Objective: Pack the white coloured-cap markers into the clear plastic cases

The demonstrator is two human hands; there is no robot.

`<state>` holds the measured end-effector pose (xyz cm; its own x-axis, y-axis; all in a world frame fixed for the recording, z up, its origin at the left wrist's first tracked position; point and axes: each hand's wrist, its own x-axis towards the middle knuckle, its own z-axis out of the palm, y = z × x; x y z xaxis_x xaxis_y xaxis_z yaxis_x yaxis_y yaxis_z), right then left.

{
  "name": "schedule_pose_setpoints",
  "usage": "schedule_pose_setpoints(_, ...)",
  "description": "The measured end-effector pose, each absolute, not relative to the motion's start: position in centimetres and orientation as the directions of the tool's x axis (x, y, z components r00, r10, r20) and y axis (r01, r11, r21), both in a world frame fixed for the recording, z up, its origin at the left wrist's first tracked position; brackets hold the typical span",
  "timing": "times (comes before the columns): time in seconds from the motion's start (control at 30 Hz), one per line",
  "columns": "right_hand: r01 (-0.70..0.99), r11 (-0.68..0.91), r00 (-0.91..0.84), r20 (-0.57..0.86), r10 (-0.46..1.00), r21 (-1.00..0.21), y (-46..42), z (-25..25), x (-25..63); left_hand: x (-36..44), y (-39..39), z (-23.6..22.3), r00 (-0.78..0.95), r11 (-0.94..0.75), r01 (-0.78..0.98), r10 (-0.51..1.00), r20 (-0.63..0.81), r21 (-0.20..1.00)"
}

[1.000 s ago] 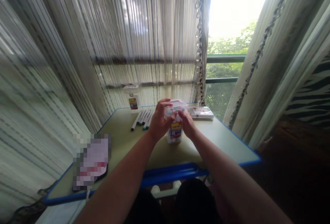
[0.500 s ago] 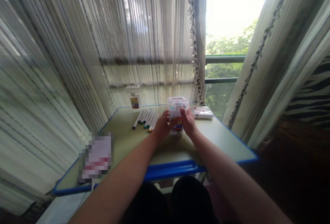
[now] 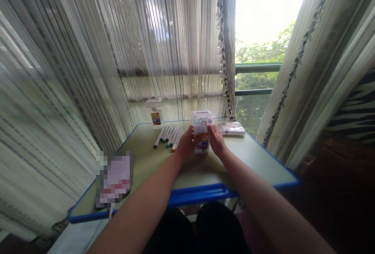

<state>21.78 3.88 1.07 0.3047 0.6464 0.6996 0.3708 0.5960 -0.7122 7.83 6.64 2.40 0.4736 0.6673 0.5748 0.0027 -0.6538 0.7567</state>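
A clear plastic box (image 3: 202, 126) with a white lid and a printed label stands on the olive table (image 3: 202, 172), near the far edge. My left hand (image 3: 187, 144) grips its left side, and my right hand (image 3: 216, 141) holds its right side. Both hands cover the box's lower middle. To the left of my left hand lie several white markers (image 3: 169, 137) with coloured caps, not touching it. Behind them stands a small bottle (image 3: 156, 116) with a white cap and a coloured label.
A flat white case (image 3: 231, 128) lies to the right of the box. A blurred flat object (image 3: 114, 178) lies at the table's left. The table has a blue rim (image 3: 202, 194). Sheer striped curtains (image 3: 175, 51) hang behind, beside a railing.
Both hands have slid from the top of the box to its lower middle, uncovering the lid. The view has also shifted slightly.
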Motion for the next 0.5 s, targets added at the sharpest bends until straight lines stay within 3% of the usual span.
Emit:
schedule_pose_setpoints(0.1,0.42,0.488,0.4,0.639,0.657,-0.765,4.4,1.8,23.0,7.8,7.0,2.3,0.477,-0.61,-0.004,0.696,0.537,0.793)
schedule_pose_setpoints(0.17,0.543,0.247,0.486,0.54,0.687,-0.803,4.9,2.5,25.0,7.7,7.2,2.1,0.492,-0.57,0.004,0.716,0.495,0.821)
schedule_pose_setpoints(0.23,0.792,-0.014,0.391,0.49,0.779,-0.611,5.1,2.9,27.9,7.6,7.3,1.9,0.504,-0.548,0.016,0.727,0.466,0.837)
schedule_pose_setpoints(0.3,0.842,-0.098,0.383,0.46,0.801,-0.531,5.0,2.7,30.9,7.5,7.3,1.8,0.513,-0.55,0.021,0.723,0.463,0.835)
schedule_pose_setpoints(0.37,0.934,-0.217,0.31,0.344,0.886,-0.284,4.6,2.0,33.4,7.4,7.2,1.6,0.503,-0.566,0.031,0.721,0.477,0.824)
schedule_pose_setpoints(0.5,0.955,-0.195,0.259,0.316,0.912,-0.222,4.4,0.6,35.4,7.4,6.9,1.6,0.472,-0.592,0.057,0.726,0.5,0.804)
